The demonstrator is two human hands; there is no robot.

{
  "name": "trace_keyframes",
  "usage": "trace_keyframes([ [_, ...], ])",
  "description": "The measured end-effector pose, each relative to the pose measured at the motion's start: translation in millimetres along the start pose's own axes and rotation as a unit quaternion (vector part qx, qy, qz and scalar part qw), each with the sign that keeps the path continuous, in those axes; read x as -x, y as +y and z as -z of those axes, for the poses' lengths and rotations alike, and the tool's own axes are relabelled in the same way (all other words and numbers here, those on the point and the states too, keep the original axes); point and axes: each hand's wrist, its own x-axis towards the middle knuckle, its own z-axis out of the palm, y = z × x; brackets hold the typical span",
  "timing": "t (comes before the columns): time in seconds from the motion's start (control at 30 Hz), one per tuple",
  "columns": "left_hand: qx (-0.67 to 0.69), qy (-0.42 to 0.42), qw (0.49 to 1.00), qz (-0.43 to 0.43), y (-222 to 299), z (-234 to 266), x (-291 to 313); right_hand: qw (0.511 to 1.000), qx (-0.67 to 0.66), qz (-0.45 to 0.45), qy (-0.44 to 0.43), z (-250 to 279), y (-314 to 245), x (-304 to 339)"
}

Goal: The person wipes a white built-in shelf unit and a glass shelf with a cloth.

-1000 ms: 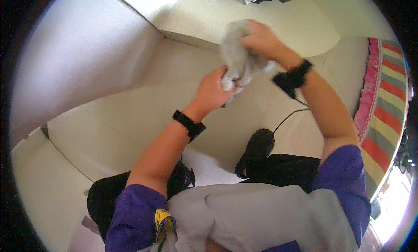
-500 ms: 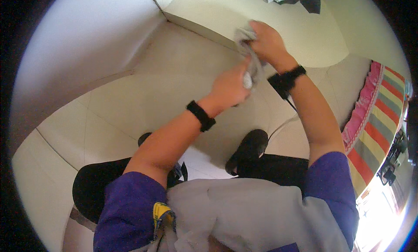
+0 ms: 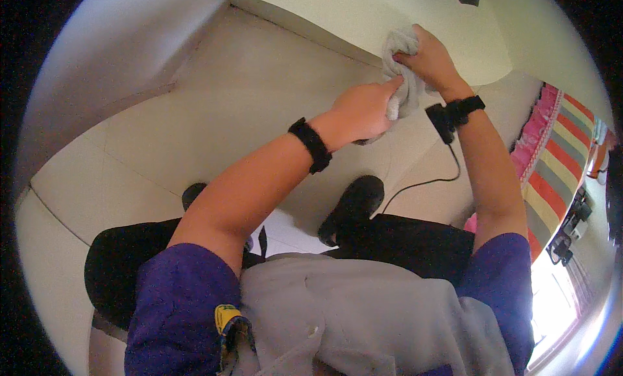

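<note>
Grey cloth (image 3: 403,77) bunched between hands at desk (image 3: 363,19) edge. Right hand (image 3: 433,59) clenched on upper part; left hand (image 3: 363,110) pinching lower fold, probably for tension. Striped mat (image 3: 551,175) right of hands.

a pale grey cloth (image 3: 403,84) is seen. black wristbands (image 3: 310,145) are worn, purple sleeves (image 3: 182,304) too, over a grey apron (image 3: 363,324). black trousers (image 3: 415,243) and a black shoe (image 3: 350,207) are shown on cream floor tiles (image 3: 195,136). a striped rug (image 3: 551,181) is caught in pink, red, green and yellow.
</note>
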Motion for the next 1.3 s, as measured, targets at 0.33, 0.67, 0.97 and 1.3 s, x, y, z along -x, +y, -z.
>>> trace_keyframes([
  [0.33, -0.001, 0.085, 0.992, 0.088, -28.4, 29.6, 20.9, 0.993, 0.074, 0.079, 0.035, -28.1, -70.6, -55.0],
  [0.67, -0.022, -0.024, 0.999, 0.029, -7.3, 18.2, 4.2, 0.994, 0.097, -0.024, 0.037, -8.5, 0.3, -6.4],
  [0.97, 0.047, 0.009, 0.998, 0.041, -26.9, 14.6, 9.8, 0.993, 0.103, -0.004, 0.051, -15.0, -23.4, -20.6],
  [1.3, -0.085, 0.028, 0.991, 0.095, -41.2, 39.2, 11.7, 0.993, 0.116, 0.029, 0.021, -29.1, -45.0, -47.4],
])
